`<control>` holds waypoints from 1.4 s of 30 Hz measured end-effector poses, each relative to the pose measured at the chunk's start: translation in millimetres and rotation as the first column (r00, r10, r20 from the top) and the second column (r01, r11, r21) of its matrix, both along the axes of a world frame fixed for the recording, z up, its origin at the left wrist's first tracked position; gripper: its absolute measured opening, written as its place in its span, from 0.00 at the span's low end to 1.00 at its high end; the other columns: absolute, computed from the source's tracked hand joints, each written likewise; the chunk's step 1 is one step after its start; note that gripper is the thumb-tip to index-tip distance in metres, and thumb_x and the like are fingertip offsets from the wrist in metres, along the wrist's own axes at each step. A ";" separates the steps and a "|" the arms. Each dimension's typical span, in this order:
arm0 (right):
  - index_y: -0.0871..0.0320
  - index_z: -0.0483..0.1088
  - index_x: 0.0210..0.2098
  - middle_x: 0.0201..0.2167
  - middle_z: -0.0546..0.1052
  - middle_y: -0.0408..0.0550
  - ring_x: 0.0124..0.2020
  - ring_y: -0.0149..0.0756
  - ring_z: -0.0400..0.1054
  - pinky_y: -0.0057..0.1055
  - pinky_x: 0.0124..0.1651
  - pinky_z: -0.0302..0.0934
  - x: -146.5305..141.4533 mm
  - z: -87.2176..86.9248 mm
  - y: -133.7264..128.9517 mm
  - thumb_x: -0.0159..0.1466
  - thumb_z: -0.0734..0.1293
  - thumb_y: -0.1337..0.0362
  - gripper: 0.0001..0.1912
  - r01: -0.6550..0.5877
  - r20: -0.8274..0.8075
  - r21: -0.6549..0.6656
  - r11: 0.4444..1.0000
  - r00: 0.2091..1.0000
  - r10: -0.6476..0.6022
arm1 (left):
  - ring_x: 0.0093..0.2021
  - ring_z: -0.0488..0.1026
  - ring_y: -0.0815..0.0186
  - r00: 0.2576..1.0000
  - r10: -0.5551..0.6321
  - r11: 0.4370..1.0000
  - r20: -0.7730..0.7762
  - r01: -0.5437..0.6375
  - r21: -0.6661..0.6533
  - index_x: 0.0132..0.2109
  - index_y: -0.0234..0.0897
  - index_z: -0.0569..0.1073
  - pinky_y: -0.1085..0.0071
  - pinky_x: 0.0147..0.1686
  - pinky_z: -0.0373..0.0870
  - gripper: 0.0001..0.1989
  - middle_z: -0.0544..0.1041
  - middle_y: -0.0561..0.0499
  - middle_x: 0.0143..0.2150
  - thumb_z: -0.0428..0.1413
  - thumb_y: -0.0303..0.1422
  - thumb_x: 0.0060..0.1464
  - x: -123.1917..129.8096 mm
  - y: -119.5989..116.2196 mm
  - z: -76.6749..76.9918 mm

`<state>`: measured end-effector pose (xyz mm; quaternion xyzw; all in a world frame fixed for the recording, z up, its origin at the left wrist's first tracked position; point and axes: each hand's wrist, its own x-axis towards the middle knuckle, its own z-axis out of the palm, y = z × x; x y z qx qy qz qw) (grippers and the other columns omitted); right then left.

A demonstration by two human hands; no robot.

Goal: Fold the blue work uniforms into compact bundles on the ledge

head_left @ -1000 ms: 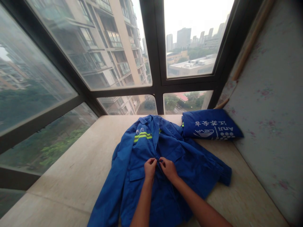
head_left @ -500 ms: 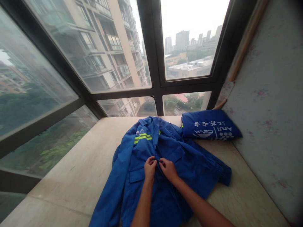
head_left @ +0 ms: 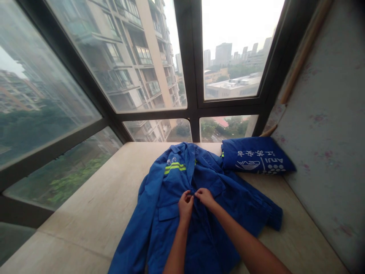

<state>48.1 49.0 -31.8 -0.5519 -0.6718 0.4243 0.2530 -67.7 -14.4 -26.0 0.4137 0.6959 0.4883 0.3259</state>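
Where large windows in dark frames meet a pale, faintly marbled ledge, a long-sleeved blue cloth jacket lies face up, its collar toward the glass and its body stretching back toward the person. At its left, one sleeve slants down toward the near edge of the view; beside it are a flap pocket and, higher up, two yellow-green stripes. The bare left hand comes next, forefinger and thumb curled close at the jacket's front opening; whether its tips grip the cloth, I cannot tell. That opening runs lengthwise away from the person, from between the wrists up to the collar, with both hands about equally near its edges. Just right of it, the bare right hand pinches a small bit of the front edge between thumb and forefinger, tips almost meeting the left's. Further right, the other sleeve spreads out below a folded blue cloth bundle with white lettering, close to a pale, flower-patterned wall.
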 end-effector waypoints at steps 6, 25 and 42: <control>0.56 0.77 0.29 0.29 0.80 0.47 0.33 0.36 0.74 0.25 0.32 0.58 11.3 5.5 -5.9 0.61 0.66 0.65 0.07 -0.002 0.101 0.061 0.998 0.995 -0.004 | 0.41 0.78 0.56 0.944 -0.020 0.996 -0.328 -0.009 -0.086 0.46 0.39 0.77 0.64 0.42 0.69 0.12 0.81 0.43 0.39 0.56 0.30 0.53 9.4 -3.9 9.1; 0.54 0.77 0.36 0.35 0.81 0.49 0.36 0.38 0.75 0.27 0.32 0.60 -32.8 22.6 47.1 0.62 0.62 0.65 0.10 0.235 0.108 0.149 0.960 0.962 -0.252 | 0.43 0.74 0.62 0.758 -0.286 0.951 -0.586 0.149 -0.270 0.39 0.34 0.76 0.64 0.48 0.68 0.04 0.77 0.46 0.42 0.58 0.28 0.56 -40.0 108.9 33.4; 0.51 0.77 0.37 0.38 0.77 0.46 0.40 0.34 0.71 0.25 0.37 0.57 -60.0 50.8 50.0 0.61 0.65 0.67 0.09 0.046 0.135 0.302 0.952 0.987 -0.091 | 0.38 0.76 0.59 0.910 0.037 0.996 -0.412 -0.066 -0.058 0.35 0.38 0.76 0.68 0.40 0.66 0.05 0.80 0.46 0.35 0.57 0.33 0.53 -64.4 81.3 39.7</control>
